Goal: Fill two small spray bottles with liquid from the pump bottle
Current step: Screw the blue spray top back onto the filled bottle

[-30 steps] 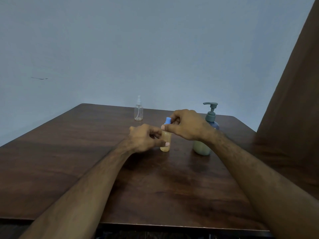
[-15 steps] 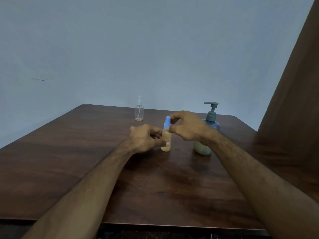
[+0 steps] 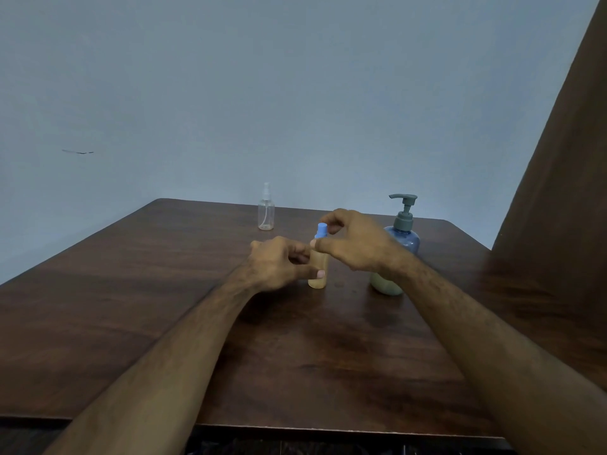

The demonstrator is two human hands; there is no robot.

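Observation:
A small spray bottle point(image 3: 318, 272) with yellowish liquid and a blue spray cap point(image 3: 321, 230) stands upright mid-table. My left hand point(image 3: 279, 262) grips its body from the left. My right hand point(image 3: 356, 241) pinches the blue cap from the right, thumb at the neck and a finger curled over the top. Behind my right wrist stands the blue pump bottle point(image 3: 399, 247) with a grey pump head and pale liquid low inside. A second, clear spray bottle point(image 3: 265, 211) with a clear cap stands upright at the far edge and looks empty.
The dark wooden table point(image 3: 164, 307) reaches a pale blue wall at the back. A brown panel point(image 3: 558, 192) rises along the right side. The table's front edge runs just below my forearms.
My right hand has shifted from covering the blue cap to pinching it, so more of the cap shows. The left hand and the bottle stay in place.

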